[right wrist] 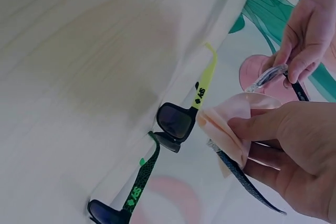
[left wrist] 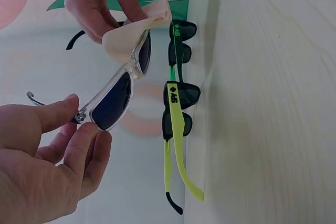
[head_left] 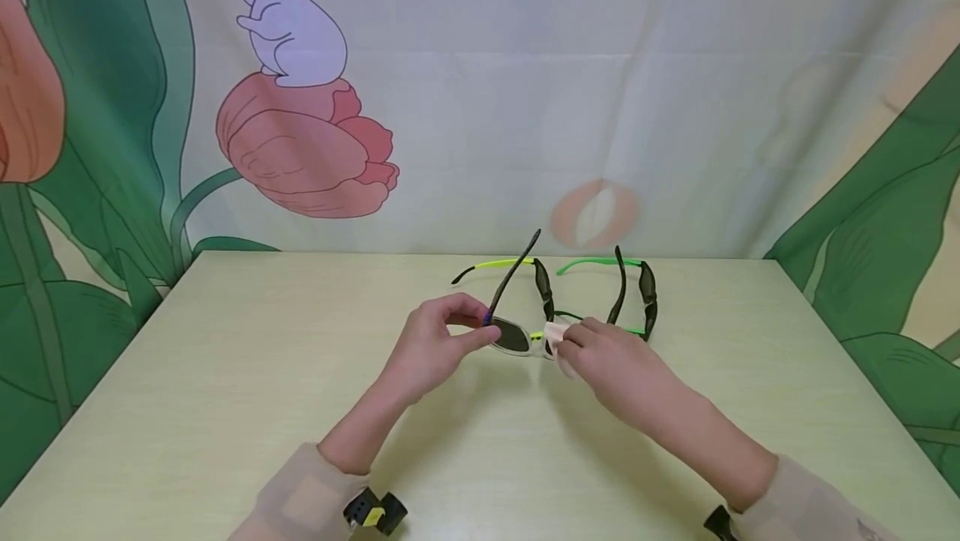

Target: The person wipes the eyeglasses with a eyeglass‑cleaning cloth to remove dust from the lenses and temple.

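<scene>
A pair of sunglasses with a clear frame, dark lenses [left wrist: 112,102] and dark temples is held up above the table. My left hand [head_left: 438,343] pinches it at the left hinge corner between thumb and fingers. With my right hand [head_left: 611,362] I grip a pale pink cloth [left wrist: 128,38] folded over the other lens, which it partly hides. In the right wrist view the cloth [right wrist: 231,124] lies between thumb and fingers, and a dark temple [right wrist: 244,179] sticks out beneath it.
Beyond the hands, two more pairs of sunglasses rest on the table [head_left: 262,374]: one with yellow temples [left wrist: 178,140], one with black-and-green temples [right wrist: 140,182]. A printed curtain [head_left: 480,107] hangs behind the table's far edge.
</scene>
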Action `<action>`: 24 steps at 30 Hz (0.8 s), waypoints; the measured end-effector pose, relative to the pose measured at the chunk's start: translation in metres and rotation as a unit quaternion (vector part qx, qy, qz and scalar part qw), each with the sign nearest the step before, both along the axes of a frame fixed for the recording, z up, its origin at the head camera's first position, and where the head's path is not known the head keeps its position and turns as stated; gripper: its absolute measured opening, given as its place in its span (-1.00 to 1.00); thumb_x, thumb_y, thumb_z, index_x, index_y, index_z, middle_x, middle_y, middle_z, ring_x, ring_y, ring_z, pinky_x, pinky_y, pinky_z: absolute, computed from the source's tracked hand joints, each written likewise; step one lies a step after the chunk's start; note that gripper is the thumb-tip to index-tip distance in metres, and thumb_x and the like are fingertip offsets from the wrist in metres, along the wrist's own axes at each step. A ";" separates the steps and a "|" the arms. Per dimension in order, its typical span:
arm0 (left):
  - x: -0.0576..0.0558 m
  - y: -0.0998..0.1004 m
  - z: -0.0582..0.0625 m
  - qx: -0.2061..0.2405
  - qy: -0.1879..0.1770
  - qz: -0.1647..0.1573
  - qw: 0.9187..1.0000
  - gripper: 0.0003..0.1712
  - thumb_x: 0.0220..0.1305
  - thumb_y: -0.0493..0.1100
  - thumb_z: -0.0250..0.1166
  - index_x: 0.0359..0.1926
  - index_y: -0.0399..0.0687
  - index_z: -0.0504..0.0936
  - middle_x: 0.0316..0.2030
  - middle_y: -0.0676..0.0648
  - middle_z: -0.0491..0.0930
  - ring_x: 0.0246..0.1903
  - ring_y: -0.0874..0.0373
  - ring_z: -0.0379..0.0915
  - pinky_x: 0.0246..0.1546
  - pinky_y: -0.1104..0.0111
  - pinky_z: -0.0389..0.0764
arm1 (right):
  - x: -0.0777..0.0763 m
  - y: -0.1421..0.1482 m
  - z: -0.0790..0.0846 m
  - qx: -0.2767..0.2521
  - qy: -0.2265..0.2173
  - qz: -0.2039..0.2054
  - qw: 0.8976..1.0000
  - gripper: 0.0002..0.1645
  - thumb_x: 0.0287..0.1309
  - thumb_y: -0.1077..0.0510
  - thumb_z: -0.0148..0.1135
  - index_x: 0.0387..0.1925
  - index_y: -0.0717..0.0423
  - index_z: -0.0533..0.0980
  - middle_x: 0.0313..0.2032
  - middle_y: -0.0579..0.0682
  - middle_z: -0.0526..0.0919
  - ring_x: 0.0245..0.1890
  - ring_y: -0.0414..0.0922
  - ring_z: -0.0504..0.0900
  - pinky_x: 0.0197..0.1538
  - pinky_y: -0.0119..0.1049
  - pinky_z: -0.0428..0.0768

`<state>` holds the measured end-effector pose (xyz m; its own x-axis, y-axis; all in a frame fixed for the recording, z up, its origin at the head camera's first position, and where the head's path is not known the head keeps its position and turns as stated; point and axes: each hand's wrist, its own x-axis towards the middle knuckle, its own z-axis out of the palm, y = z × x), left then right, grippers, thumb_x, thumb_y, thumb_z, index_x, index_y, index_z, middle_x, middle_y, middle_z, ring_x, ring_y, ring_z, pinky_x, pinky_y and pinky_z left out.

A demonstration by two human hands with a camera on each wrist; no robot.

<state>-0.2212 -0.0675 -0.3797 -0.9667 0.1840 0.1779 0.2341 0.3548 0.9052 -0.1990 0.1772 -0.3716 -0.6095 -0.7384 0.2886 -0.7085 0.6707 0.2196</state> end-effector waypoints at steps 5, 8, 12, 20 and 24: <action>0.000 -0.001 0.001 0.002 -0.013 0.002 1.000 -0.83 0.08 -0.17 0.47 -0.31 0.00 0.65 -0.33 0.06 0.64 -0.16 0.13 0.55 -0.20 0.23 0.54 | -0.001 0.005 -0.004 0.021 0.042 0.032 0.998 -0.74 -0.14 0.46 0.44 -0.40 0.16 0.58 -0.36 0.00 0.59 -0.28 -0.05 0.54 -0.14 -0.29 0.57; 0.000 -0.003 0.002 0.000 -0.017 0.000 1.000 -0.83 0.09 -0.16 0.47 -0.30 -0.01 0.64 -0.32 0.06 0.64 -0.16 0.13 0.55 -0.20 0.23 0.55 | -0.001 0.008 -0.004 0.037 0.057 0.039 0.997 -0.75 -0.11 0.44 0.44 -0.38 0.18 0.57 -0.33 0.00 0.60 -0.20 -0.02 0.55 -0.02 -0.26 0.54; 0.000 -0.005 0.002 -0.004 -0.019 -0.004 1.000 -0.83 0.10 -0.16 0.46 -0.31 -0.02 0.63 -0.33 0.06 0.65 -0.18 0.13 0.56 -0.20 0.23 0.54 | -0.001 0.011 -0.003 0.053 0.072 0.054 0.995 -0.75 -0.10 0.46 0.41 -0.37 0.20 0.54 -0.34 0.02 0.57 -0.21 -0.01 0.52 -0.02 -0.25 0.52; -0.001 -0.010 0.001 -0.027 -0.017 -0.014 0.999 -0.85 0.11 -0.16 0.45 -0.34 0.02 0.62 -0.37 0.08 0.65 -0.25 0.17 0.57 -0.24 0.24 0.54 | -0.002 0.018 -0.001 0.068 0.076 0.078 0.992 -0.71 -0.12 0.51 0.36 -0.35 0.19 0.53 -0.37 -0.02 0.53 -0.25 -0.04 0.47 -0.05 -0.28 0.51; -0.001 -0.013 0.002 -0.036 -0.020 -0.027 0.999 -0.86 0.13 -0.16 0.44 -0.34 0.02 0.62 -0.37 0.06 0.64 -0.28 0.17 0.58 -0.25 0.24 0.55 | -0.002 0.021 0.000 0.088 0.075 0.089 0.989 -0.68 -0.13 0.53 0.34 -0.31 0.19 0.54 -0.34 -0.04 0.54 -0.22 -0.06 0.47 -0.02 -0.30 0.51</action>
<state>-0.2227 -0.0809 -0.3772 -0.9613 0.2465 0.1232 0.2181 0.4077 0.8867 -0.2013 0.1979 -0.3715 -0.4260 -0.8766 0.2240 -0.7622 0.4811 0.4331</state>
